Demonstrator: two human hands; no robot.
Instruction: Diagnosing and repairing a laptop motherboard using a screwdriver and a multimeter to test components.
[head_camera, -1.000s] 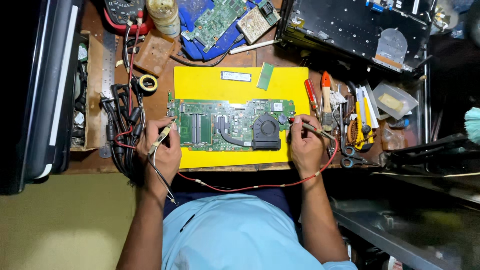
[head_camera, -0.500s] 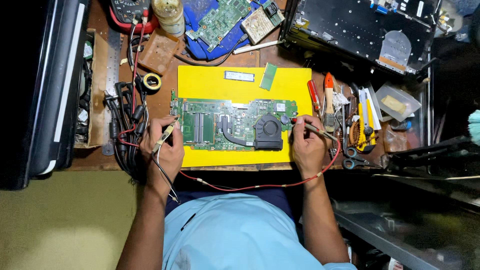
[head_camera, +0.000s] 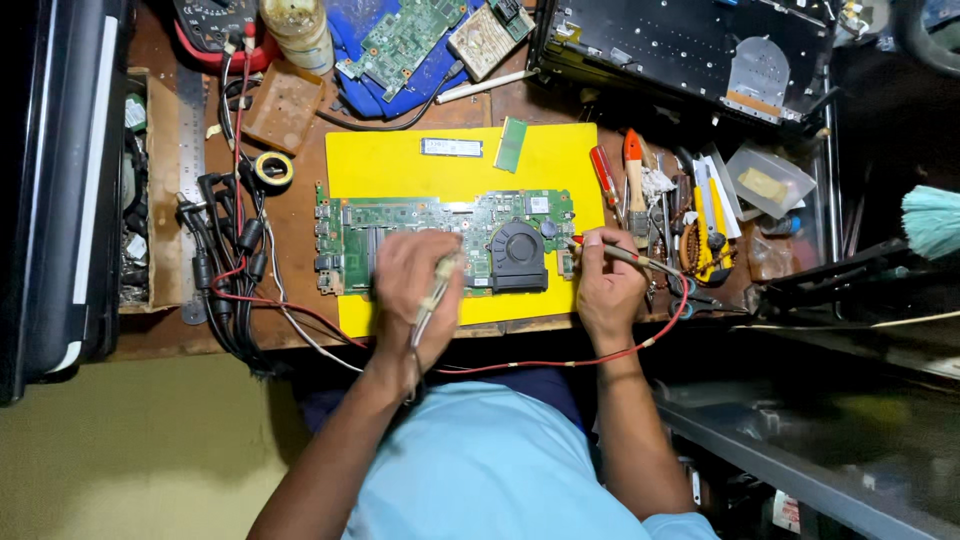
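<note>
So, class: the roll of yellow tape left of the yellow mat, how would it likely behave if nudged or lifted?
The roll of tape lies flat on its side on the wooden bench, so a nudge would probably slide it, not roll it. Small and hollow in the middle, it is likely light. Stood on edge, its round shape would probably roll.

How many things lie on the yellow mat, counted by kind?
Large green circuit board, with black fan: 1
Small dark memory stick: 1
Small green module: 1
Total: 3 on the yellow mat
</note>
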